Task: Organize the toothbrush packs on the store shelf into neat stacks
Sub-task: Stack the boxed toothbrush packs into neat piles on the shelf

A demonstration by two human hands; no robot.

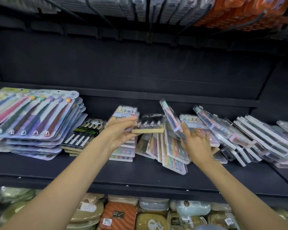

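Head view. Dark shelf [140,173] runs across the middle. Left hand [119,136], near centre, pinches a dark toothbrush pack [149,126] with a tan cardboard edge, thumb below and fingers on top, lifted above a flat stack of pastel packs [123,146]. Right hand [196,145], at 3 o'clock from the left one, has fingers spread and fairly straight against a tilted clear pack [171,120]; it looks more like propping than gripping, though blur makes that hard to settle. A ring [193,134] shows on one finger. Below that hand, leaning packs [173,151] fan out untidily. At 3 o'clock of frame, a slumped row of clear packs [256,138] overlaps like tiles. At 9 o'clock, a tall stack of large blister cards [32,117], with a small stack of black-and-green packs [83,135] just beside it. At 6 o'clock, bagged goods [120,214] on the lower level. At 12 o'clock, hanging packs [156,9], blurred.
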